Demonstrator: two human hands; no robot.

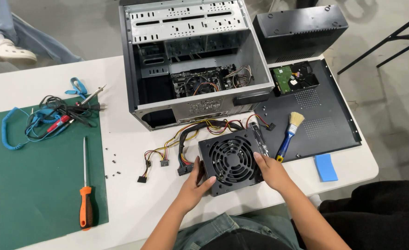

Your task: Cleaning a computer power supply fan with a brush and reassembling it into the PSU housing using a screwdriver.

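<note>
Black steel power supply, low centre of frame, looks heavy and rigid, its cable bundle trailing limply. Left hand and right hand clasp opposite edges, each grip pressed on the casing, best clear of the fan grille.

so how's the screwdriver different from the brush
The screwdriver has an orange grip and a long metal shaft; the brush has a blue handle and pale bristles. The screwdriver lies on the green mat, the brush on the black panel. Neither is in the hands.

The screws on the table are too small to make out.
</note>
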